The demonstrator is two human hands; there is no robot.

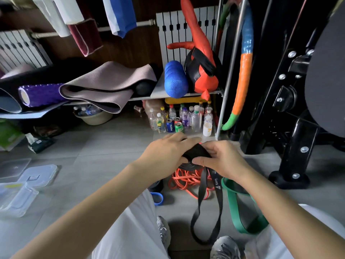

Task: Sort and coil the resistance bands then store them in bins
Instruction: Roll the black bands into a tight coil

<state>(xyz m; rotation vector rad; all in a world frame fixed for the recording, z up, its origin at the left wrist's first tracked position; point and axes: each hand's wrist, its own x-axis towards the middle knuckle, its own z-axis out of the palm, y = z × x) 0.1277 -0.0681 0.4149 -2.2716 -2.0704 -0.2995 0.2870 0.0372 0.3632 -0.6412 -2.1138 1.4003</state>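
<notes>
Black band (216, 184): free tail hangs in 1 long loop down near the shoes (224, 246), and the rest is wound into a small coil up between both hands. Left hand (164, 152) has its fingers curled round the coil. Right hand (222, 159) pinches the outer wrap with thumb and fingers. Looks light, floppy, grippy, and likely to spring open, so pinch across the wraps and feed the tail flat. Green band (235, 206) lies on the floor just beside it, orange bands (186, 181) are piled under the hands. Clear bins (18, 195) sit far left, well apart.

Grey floor (112, 148), orange bands (183, 181) (tangled), bottles (196, 119)
</notes>
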